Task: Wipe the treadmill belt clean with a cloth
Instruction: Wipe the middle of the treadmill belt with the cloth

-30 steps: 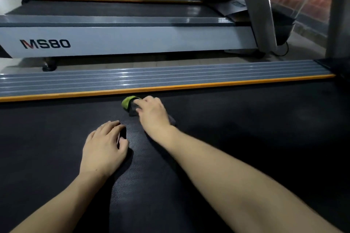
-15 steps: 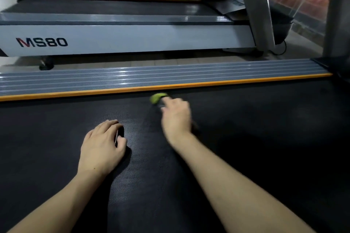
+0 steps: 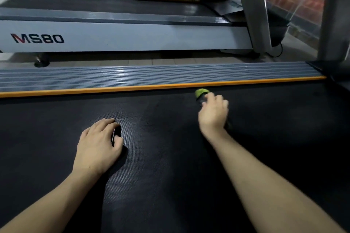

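A black belt point(image 3: 170, 157) fills our view, with an orange-edged rail point(image 3: 151, 79) on its far side. Our left hand point(image 3: 98, 143) rests flat, fingers loose. Our right hand point(image 3: 213, 113) presses a green cloth point(image 3: 201, 92) near the rail.

Left hand point(image 3: 98, 144): on treadmill belt point(image 3: 170, 157), near side | Right hand point(image 3: 213, 113): on belt, farther and to the right, over cloth point(image 3: 201, 93) | Cloth: just before side rail point(image 3: 151, 78) | Neighbouring treadmill point(image 3: 123, 34): behind rail
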Motion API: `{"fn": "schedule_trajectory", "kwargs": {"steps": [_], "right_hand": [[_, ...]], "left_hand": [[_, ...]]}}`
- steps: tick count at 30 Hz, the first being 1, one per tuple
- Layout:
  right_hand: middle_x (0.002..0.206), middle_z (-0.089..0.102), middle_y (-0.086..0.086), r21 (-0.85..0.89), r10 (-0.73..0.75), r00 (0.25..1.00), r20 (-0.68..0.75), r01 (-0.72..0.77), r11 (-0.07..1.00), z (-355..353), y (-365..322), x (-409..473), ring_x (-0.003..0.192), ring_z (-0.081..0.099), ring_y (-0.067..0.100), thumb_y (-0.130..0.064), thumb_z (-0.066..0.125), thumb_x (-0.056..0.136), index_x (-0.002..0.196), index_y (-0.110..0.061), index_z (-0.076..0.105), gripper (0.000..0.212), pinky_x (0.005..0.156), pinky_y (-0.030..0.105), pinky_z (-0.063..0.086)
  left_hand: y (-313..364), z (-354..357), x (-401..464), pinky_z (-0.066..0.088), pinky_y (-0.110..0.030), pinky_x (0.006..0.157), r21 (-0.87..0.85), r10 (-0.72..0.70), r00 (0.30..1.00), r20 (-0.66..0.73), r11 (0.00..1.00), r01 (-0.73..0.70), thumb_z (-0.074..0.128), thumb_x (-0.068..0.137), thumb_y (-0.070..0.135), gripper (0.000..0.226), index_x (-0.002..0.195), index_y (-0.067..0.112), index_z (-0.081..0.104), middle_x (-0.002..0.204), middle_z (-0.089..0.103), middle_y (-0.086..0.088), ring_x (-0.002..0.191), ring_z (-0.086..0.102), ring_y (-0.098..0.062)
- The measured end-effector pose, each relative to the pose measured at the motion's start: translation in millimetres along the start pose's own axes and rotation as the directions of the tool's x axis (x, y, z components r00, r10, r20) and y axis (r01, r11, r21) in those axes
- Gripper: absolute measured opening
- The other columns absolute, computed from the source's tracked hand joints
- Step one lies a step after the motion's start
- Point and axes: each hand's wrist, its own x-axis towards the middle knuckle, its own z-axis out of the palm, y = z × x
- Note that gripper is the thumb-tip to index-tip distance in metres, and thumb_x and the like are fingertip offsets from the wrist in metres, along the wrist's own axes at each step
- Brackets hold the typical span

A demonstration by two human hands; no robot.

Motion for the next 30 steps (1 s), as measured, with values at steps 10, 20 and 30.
{"fn": "schedule_trajectory", "kwargs": {"steps": [10,20,30], "right_hand": [[0.102,0.060,0.004,0.261,-0.626,0.780,0.011,0.602,0.755,12,-49,-46,0.091,0.055,0.033,-0.033,0.048,0.093,0.113,-0.026,0.061,0.025,0.080,0.047,0.048],[0.102,0.055,0.012,0.096,-0.052,0.997,-0.052,0.056,0.994,4,-51,-49,0.090,0.051,0.036,-0.023,0.060,0.088,0.103,-0.019,0.059,0.015,0.071,0.042,0.042],[0.101,0.055,0.009,0.177,-0.499,0.866,-0.018,0.494,0.851,19,-15,-27,0.091,0.054,0.036,-0.036,0.038,0.089,0.110,-0.023,0.058,0.032,0.082,0.043,0.040]], "left_hand": [[-1,-2,-2,0.042,-0.042,0.107,-0.004,-0.010,1.000,-0.023,1.000,0.010,0.038,0.082,0.037,0.050,0.113,0.018,0.072,0.133,0.063,0.004,0.131,0.051,-0.017],[-1,1,2,0.040,-0.041,0.107,0.004,-0.014,1.000,-0.025,1.000,0.014,0.041,0.081,0.036,0.046,0.112,0.020,0.071,0.131,0.063,0.004,0.129,0.052,-0.018],[-2,0,0,0.045,-0.041,0.102,-0.032,-0.059,0.996,-0.069,0.998,0.057,0.043,0.081,0.032,0.040,0.107,0.019,0.070,0.122,0.065,0.003,0.118,0.056,-0.019]]}}
